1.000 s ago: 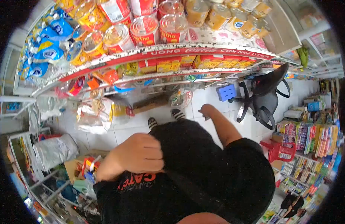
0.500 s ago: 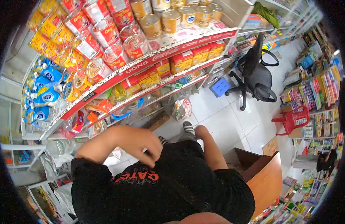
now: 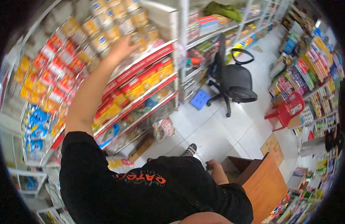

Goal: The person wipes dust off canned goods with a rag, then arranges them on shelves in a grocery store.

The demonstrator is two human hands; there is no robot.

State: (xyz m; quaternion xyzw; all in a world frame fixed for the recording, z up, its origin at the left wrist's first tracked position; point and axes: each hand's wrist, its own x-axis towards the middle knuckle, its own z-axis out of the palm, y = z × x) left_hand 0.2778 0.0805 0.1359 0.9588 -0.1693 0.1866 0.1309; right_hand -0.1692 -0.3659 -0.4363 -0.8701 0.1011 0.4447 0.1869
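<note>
My left arm stretches up over the shelf unit, and my left hand (image 3: 121,49) is at the front of the top shelf with its fingers spread. Right at its fingertips stands a gold can (image 3: 139,42), one of several gold-and-white cans there. Red-and-white cans (image 3: 56,67) fill the shelf to the left of my forearm. Down by my right side, next to the wooden desk, hangs my right hand (image 3: 213,164). Its fingers are mostly hidden, and a small dark patch shows beside it; I cannot tell whether it holds anything.
Yellow-and-red boxes (image 3: 148,79) line the shelf below the cans. A black office chair (image 3: 238,82) and a blue stool (image 3: 200,99) stand ahead on white tiles. At right are a red plastic chair (image 3: 288,112), a wooden desk (image 3: 264,190) and crowded shelves. A plastic bag (image 3: 164,128) sits by the shelf foot.
My left hand has gone from in front of my chest up to the gold cans, its fingers spreading. My view and body have shifted right along the shelf; my right hand stays low.
</note>
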